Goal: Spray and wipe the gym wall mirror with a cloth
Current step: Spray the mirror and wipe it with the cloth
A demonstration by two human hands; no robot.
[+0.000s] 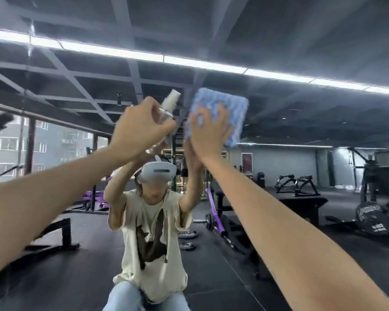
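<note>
Mirror (301,113), right hand (208,131) flat on blue cloth (231,104), left hand (142,124) gripping spray bottle (170,104), purple bench (216,217) reflected below

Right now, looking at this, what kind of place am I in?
A gym, most likely, seen in a wall mirror: weight plates lie on the floor, a purple-framed weight machine stands beside them, and a black bench sits at the left.

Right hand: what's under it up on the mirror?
A blue cloth, pressed flat against the mirror by the right hand. The glass behind the cloth is covered; streaks there cannot be seen.
</note>
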